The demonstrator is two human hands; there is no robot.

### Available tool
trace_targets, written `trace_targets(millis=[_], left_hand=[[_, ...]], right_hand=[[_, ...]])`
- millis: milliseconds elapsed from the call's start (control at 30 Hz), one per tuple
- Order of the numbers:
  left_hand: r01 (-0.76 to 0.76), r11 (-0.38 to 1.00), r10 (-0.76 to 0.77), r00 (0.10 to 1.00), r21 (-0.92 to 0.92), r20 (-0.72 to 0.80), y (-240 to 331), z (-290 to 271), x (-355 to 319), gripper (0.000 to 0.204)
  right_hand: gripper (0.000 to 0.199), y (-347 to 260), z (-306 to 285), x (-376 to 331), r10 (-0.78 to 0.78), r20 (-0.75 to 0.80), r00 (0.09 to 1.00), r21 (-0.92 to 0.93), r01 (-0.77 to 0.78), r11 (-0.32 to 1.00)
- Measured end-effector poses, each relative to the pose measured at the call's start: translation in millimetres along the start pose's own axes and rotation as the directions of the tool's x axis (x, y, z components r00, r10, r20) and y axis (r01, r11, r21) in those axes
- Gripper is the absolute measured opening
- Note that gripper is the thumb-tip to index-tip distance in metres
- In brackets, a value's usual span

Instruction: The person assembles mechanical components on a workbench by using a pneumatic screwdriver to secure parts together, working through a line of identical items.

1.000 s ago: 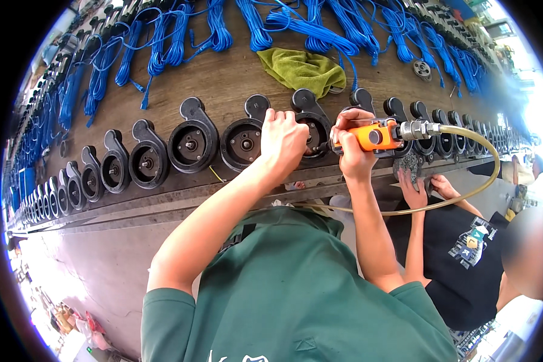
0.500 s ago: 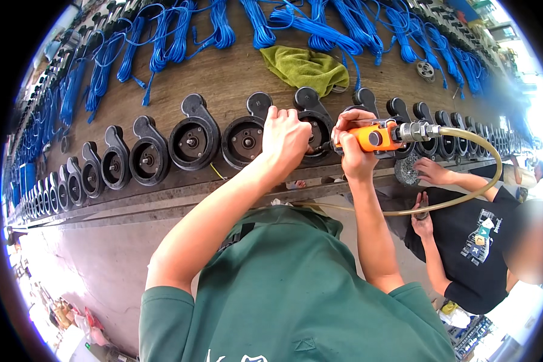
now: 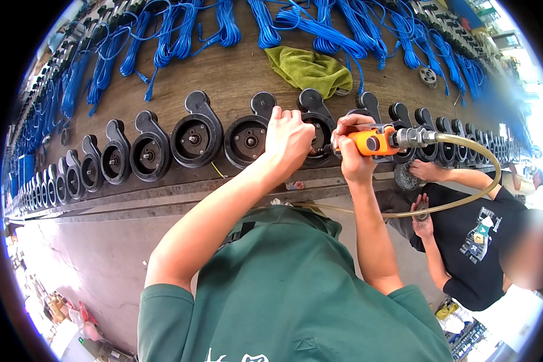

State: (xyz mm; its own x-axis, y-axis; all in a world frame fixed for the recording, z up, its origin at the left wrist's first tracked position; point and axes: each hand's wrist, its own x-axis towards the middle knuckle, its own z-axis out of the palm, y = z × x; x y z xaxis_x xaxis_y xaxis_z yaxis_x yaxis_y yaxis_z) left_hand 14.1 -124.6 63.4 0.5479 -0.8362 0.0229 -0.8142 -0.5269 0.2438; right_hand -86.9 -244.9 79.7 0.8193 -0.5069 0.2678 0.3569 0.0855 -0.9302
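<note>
In my right hand (image 3: 355, 158) is an orange air screwdriver (image 3: 368, 142), its fingers wrapped round the body. The tool lies roughly level, its tip pointing left toward a round black housing (image 3: 320, 123) with a short arm. My left hand (image 3: 288, 140) is closed at the left side of that housing, fingertips bent inward near the tool's tip. What the left fingers pinch, if anything, is hidden. Another black housing (image 3: 247, 140), open-faced with a metal shaft in its middle, stands just left of my left hand. A yellowish air hose (image 3: 492, 158) curves away from the tool's rear.
More black housings (image 3: 196, 139) line the front of the wooden bench (image 3: 163, 96) on both sides. Behind them lie a green cloth (image 3: 311, 71), bundles of blue cable (image 3: 226, 27) and a metal disc (image 3: 428, 76). At right, a co-worker's hand (image 3: 427, 171) rests by a grey mesh-like ball (image 3: 406, 175).
My hands and the tool hold nearly the same place at the housing. The view has shifted slightly. At right, the co-worker's hand and the grey ball have moved a little.
</note>
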Motion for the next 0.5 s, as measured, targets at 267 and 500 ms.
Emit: trace_targets(millis=[267,500], left_hand=[[-0.016,0.999,0.016,1.0,-0.029,-0.016,0.7,-0.1,-4.5,0.036],[-0.007,0.999,0.006,1.0,-0.051,-0.024,2.9,-3.3,-6.2,0.036]], right_hand=[[0.027,6.6,4.6,-9.7,-0.035,0.043,0.998,-0.112,0.04,0.993],[0.029,-0.5,1.6,-4.2,-0.025,-0.022,0.999,-0.11,0.023,0.994]])
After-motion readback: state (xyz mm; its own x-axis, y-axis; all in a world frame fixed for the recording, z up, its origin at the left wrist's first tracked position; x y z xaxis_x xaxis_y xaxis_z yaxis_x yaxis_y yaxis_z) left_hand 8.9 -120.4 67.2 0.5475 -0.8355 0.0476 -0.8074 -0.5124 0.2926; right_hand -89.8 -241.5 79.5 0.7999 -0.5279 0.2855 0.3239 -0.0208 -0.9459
